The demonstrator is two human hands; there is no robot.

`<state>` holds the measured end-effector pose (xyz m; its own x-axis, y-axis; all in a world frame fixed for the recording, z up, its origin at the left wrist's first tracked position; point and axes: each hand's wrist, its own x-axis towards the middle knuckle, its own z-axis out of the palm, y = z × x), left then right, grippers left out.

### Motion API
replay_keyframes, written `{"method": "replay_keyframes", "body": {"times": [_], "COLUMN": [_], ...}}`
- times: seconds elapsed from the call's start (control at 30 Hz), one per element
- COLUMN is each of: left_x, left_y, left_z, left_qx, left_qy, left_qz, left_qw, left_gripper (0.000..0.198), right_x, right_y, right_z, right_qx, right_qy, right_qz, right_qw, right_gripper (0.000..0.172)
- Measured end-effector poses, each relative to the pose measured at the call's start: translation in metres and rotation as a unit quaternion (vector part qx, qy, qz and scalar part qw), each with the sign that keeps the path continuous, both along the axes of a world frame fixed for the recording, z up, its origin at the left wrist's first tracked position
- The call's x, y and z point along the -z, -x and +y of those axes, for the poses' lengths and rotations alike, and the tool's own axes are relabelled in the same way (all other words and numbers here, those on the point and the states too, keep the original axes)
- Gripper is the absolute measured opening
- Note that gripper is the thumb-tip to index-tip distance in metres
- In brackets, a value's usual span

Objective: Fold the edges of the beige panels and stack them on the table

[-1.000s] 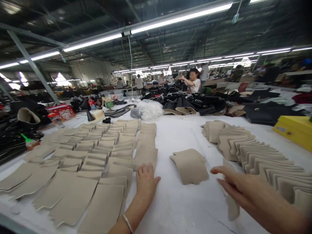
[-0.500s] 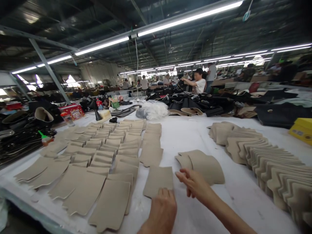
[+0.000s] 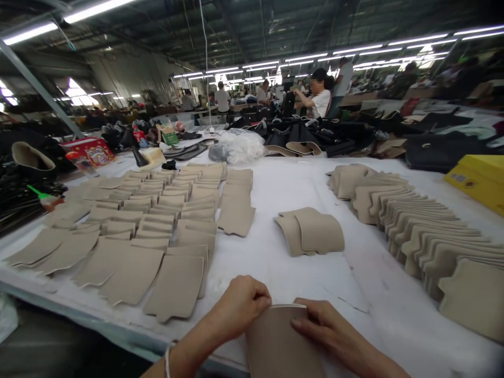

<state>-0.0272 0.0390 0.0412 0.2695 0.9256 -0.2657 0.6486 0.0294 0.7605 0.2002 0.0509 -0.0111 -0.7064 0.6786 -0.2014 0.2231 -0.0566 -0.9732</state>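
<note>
Holding the flat beige panel of smooth, leather-like sheet close before your body, at the near side of the white-covered bench, you have both hands on its far end. The grip of your left hand is a pinch at the far left corner. The grip of your right hand takes the far right corner, with the thumb lying on the upper face and the fingers mostly hidden behind.

As I judge, the work is somewhere in its middle, and this panel is not yet finished with. On your left, many beige panels in overlapping rows lie spread out; on your right, a long fanned row of beige panels with shaped edges lies in order. Between them, a small overlapping pile of beige panels lies apart from both. Which group is done and which is left, I cannot tell from this.

The held panel points away from you, its far edge pale and slightly curved between your hands. Its visible sides run from your body toward the bench's far side, so its long axis probably goes this way; the near end is out of view.
</note>
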Motion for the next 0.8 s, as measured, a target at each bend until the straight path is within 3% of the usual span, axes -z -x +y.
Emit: {"method": "replay_keyframes", "body": {"times": [0.17, 0.3, 0.43, 0.53, 0.63, 0.8], "left_x": [0.010, 0.014, 0.027, 0.034, 0.036, 0.037], "left_y": [0.000, 0.004, 0.005, 0.001, -0.005, -0.008], "left_z": [-0.007, -0.008, -0.008, -0.011, -0.014, -0.016], "left_qx": [0.047, 0.057, 0.037, 0.002, -0.019, -0.055], "left_qy": [0.070, 0.123, 0.187, 0.228, 0.260, 0.280], "left_qz": [-0.081, -0.122, -0.168, -0.210, -0.239, -0.265], "left_qw": [0.993, 0.983, 0.967, 0.951, 0.935, 0.921], "left_gripper": [0.021, 0.019, 0.020, 0.016, 0.016, 0.020], "right_x": [0.008, 0.005, -0.007, -0.021, -0.028, -0.016], "right_y": [-0.005, -0.007, -0.005, 0.001, 0.010, 0.015], "right_z": [-0.013, -0.017, -0.023, -0.028, -0.032, -0.035], "right_qx": [-0.007, -0.033, -0.007, -0.010, -0.060, -0.050], "right_qy": [0.050, 0.038, -0.147, -0.287, -0.330, -0.402], "right_qz": [0.008, -0.035, -0.141, -0.189, -0.222, -0.203], "right_qw": [0.999, 0.998, 0.979, 0.939, 0.916, 0.892], "right_gripper": [0.040, 0.037, 0.015, 0.033, 0.031, 0.032]}}
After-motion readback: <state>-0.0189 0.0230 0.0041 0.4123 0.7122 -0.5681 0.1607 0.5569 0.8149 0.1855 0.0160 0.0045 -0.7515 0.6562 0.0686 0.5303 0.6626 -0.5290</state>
